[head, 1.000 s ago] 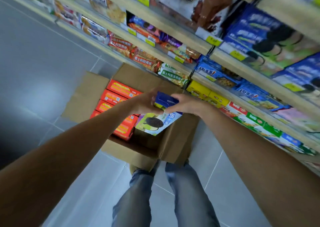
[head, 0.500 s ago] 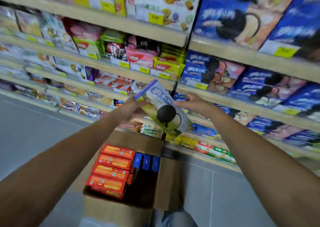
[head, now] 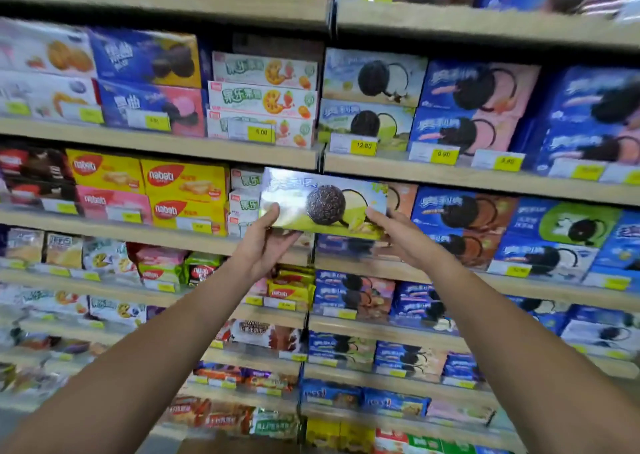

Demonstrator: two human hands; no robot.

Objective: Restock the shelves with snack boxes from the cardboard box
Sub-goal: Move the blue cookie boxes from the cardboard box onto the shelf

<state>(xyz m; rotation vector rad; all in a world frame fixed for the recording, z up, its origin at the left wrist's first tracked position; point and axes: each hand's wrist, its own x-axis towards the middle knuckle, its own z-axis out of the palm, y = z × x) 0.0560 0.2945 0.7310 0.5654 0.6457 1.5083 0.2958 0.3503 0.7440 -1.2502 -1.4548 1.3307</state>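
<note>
I hold a snack box (head: 322, 202) up in front of the shelves; it is pale blue and green with a dark sandwich cookie printed on it. My left hand (head: 266, 237) grips its lower left corner and my right hand (head: 398, 232) grips its lower right corner. The box is level, face toward me, in front of the third shelf from the top. Two matching green cookie boxes (head: 367, 121) are stacked one shelf higher, just right of the upright. The cardboard box is out of view.
Wooden shelves (head: 485, 176) fill the whole view, packed with blue cookie boxes (head: 464, 131) on the right and yellow wafer boxes (head: 183, 180) on the left. A dark upright (head: 320, 157) divides the two bays. Yellow price tags line the edges.
Both hands have lifted the cookie box out of the cardboard box and up to shelf height, turning it level. My view has swung from the floor up to the shelves.
</note>
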